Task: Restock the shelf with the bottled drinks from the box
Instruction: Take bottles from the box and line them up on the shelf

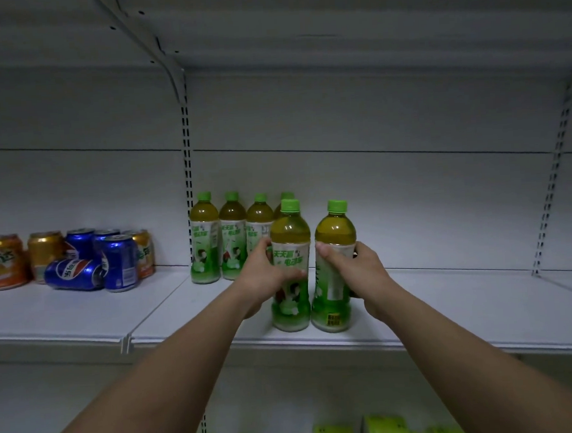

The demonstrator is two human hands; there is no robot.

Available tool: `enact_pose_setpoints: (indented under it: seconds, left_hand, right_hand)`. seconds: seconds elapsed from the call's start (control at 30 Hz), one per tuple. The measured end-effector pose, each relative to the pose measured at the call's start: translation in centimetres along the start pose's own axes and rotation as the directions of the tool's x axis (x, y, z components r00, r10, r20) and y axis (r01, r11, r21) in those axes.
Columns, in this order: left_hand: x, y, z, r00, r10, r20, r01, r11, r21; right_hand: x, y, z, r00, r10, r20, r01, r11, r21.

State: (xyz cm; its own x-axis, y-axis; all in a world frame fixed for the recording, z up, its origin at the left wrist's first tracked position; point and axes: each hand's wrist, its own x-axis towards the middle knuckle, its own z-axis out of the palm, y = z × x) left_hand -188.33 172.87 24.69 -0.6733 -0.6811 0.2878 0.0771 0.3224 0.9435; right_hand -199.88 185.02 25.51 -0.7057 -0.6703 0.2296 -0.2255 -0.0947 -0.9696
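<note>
While both our arms reach forward in the head view, each of our hands wraps a green-tea bottle standing near the front edge of the white shelf [451,306]. Our left hand [265,278] curls around the middle of the left bottle [290,283], thumb across its label and fingers behind it. Our right hand [361,272] grips the right bottle [332,280] the same way, thumb on the front and fingers hidden on the far side. Both bottles stand upright, long axis vertical, green caps pointing up, bases resting on the shelf. They sit just beside each other, a narrow gap between them.

Behind them, against the back panel, a row of bottles [219,240] stands upright too, caps up; we see three fully and the cap of a fourth partly hidden behind the left bottle.

Well to the left on the same shelf sits a cluster of cans [79,259]: orange and blue ones upright, and one blue can lying on its side in front.

On the level below, yellow-green packs [385,431] show at the bottom edge.
</note>
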Motion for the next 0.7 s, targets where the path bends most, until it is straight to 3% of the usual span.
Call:
enact_pose_setpoints:
  seconds: [0.17, 0.3, 0.43, 0.7]
  left_hand:
    - [0.2, 0.0, 0.1, 0.999, -0.03, 0.045, 0.03, 1.0, 0.01]
    - [-0.8, -0.8, -0.3, 0.992, -0.09, 0.094, 0.078, 0.988, 0.13]
    - [-1.5, -2.4, -0.5, 0.99, -0.131, 0.057, 0.111, 0.954, 0.278]
    - [-0.1, -3.6, 0.8, 0.991, -0.125, -0.046, 0.133, 0.948, 0.288]
  right_hand:
    - [0.3, 0.1, -0.1, 0.998, 0.015, 0.065, -0.013, 0.999, -0.039]
    - [0.0, 1.1, -0.6, 0.993, 0.023, 0.119, -0.009, 0.993, -0.114]
    - [-0.9, 3.2, -1.4, 0.986, 0.029, 0.167, 0.01, 0.973, -0.229]
    - [0.7, 5.0, -2.9, 0.991, -0.007, 0.134, 0.059, 0.92, -0.388]
